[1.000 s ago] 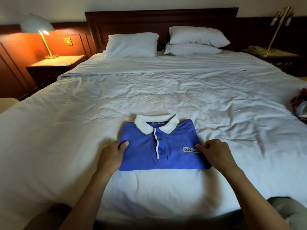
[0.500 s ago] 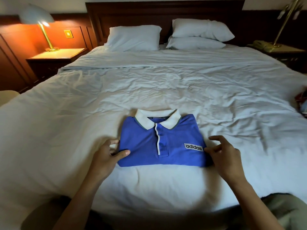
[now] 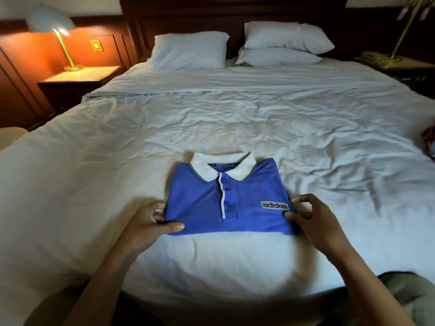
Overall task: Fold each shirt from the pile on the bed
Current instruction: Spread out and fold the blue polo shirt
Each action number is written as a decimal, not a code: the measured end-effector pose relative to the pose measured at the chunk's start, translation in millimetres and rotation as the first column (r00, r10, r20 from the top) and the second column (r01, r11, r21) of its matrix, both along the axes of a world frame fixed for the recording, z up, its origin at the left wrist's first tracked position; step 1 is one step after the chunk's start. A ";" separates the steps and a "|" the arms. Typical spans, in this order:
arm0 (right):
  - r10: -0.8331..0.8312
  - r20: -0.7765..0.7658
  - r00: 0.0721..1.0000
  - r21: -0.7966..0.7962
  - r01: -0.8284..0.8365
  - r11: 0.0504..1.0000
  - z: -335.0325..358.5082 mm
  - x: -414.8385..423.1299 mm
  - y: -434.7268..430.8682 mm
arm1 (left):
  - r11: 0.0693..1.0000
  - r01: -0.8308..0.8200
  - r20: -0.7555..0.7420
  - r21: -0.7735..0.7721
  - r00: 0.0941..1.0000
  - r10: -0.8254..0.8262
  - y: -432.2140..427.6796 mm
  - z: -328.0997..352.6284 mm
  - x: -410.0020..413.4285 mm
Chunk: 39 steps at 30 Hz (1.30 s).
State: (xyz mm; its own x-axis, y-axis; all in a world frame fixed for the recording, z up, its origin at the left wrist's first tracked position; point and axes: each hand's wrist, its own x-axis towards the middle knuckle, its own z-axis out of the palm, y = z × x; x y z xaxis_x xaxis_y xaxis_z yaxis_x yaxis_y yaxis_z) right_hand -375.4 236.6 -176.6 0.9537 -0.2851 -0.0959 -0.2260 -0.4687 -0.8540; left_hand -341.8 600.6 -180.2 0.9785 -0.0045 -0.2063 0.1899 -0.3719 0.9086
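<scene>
A blue polo shirt [image 3: 211,198] with a white collar and a logo patch lies folded into a neat rectangle on the white bed [image 3: 211,123], near its foot. My left hand [image 3: 146,225] holds the shirt's lower left corner, thumb on top and fingers tucked under the edge. On the other side, my right hand [image 3: 310,218] pinches the lower right corner just below the logo patch, thumb on the cloth and fingers curled above.
At the right edge of the bed lies a bit of red and white clothing [image 3: 429,140]. Three pillows [image 3: 188,50] sit at the headboard. A lit lamp [image 3: 58,34] stands on the left nightstand, a brass lamp [image 3: 400,36] on the right one.
Both hands slid down to the shirt's lower corners and took hold of them with thumb and fingers. The view has moved slightly closer.
</scene>
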 end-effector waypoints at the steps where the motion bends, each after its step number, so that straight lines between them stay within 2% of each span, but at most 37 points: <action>1: 0.037 -0.042 0.998 -0.065 -0.040 0.997 1.9 2.3 -4.1 | 0.998 0.038 -0.031 0.058 0.999 -0.036 2.8 3.7 2.3; 3: 0.076 -0.107 0.991 -0.183 -0.095 0.978 10.6 10.8 -8.8 | 0.979 0.110 -0.099 0.169 0.991 -0.094 5.9 17.1 8.6; 5: 0.015 -0.056 0.998 -0.367 -0.035 0.929 19.1 27.4 -13.4 | 0.952 0.092 -0.076 0.293 0.994 -0.073 3.2 30.2 20.5; 7: -0.001 0.142 0.990 -0.480 0.070 0.874 27.5 47.4 -9.4 | 0.901 -0.008 0.102 0.434 0.994 -0.041 -10.6 40.9 37.1; 8: 0.079 0.228 0.971 -0.472 0.039 0.881 28.5 58.4 -0.7 | 0.880 -0.048 0.226 0.472 0.972 -0.069 -22.6 42.6 47.0; 9: 0.199 0.248 0.948 -0.459 -0.066 0.886 30.0 67.4 12.6 | 0.871 -0.052 0.325 0.488 0.937 -0.126 -36.4 41.9 55.9; 11: 0.427 0.092 0.899 -0.493 -0.332 0.805 16.0 84.9 38.6 | 0.840 0.016 0.354 0.542 0.903 -0.245 -66.9 34.7 67.6; 12: 0.454 -0.024 0.891 -0.529 -0.396 0.751 5.0 91.5 46.1 | 0.793 0.056 0.311 0.607 0.901 -0.302 -76.9 25.0 72.4; 13: 0.414 -0.153 0.898 -0.552 -0.425 0.718 -5.0 95.7 48.4 | 0.725 0.097 0.234 0.682 0.910 -0.342 -83.2 14.2 73.9; 15: 0.306 -0.270 0.913 -0.603 -0.408 0.686 -18.3 101.9 42.2 | 0.612 0.154 0.097 0.776 0.929 -0.357 -79.0 -9.6 78.9; 17: 0.200 -0.276 0.940 -0.693 -0.339 0.637 -18.8 105.2 33.4 | 0.614 0.163 0.033 0.772 0.955 -0.295 -65.8 -21.6 86.3; 20: 0.071 -0.241 0.968 -0.722 -0.227 0.654 -13.7 116.5 30.3 | 0.583 0.140 0.008 0.800 0.970 -0.244 -56.6 -26.2 96.4; 23: 0.209 -0.133 0.969 -0.719 -0.240 0.652 -13.1 120.0 41.8 | 0.577 0.084 0.060 0.813 0.973 -0.225 -61.8 -24.6 100.8; 25: 0.305 -0.179 0.935 -0.663 -0.344 0.665 -17.8 121.2 46.0 | 0.560 0.098 0.059 0.823 0.965 -0.255 -60.7 -25.7 103.6; 29: 0.287 -0.279 0.916 -0.598 -0.400 0.694 -26.6 130.3 34.6 | 0.516 0.189 -0.029 0.835 0.953 -0.302 -50.1 -28.1 114.4; 37: 0.252 -0.285 0.925 -0.620 -0.379 0.687 -23.9 167.0 6.2 | 0.550 0.289 -0.154 0.784 0.948 -0.278 -27.7 -19.6 154.5; 38: 0.274 -0.263 0.925 -0.606 -0.380 0.699 -19.0 173.6 1.7 | 0.593 0.279 -0.128 0.756 0.950 -0.284 -25.1 -17.1 160.6; 39: 0.289 -0.232 0.929 -0.561 -0.370 0.741 -10.2 178.5 -0.4 | 0.678 0.258 -0.075 0.688 0.955 -0.288 -22.6 -13.1 167.8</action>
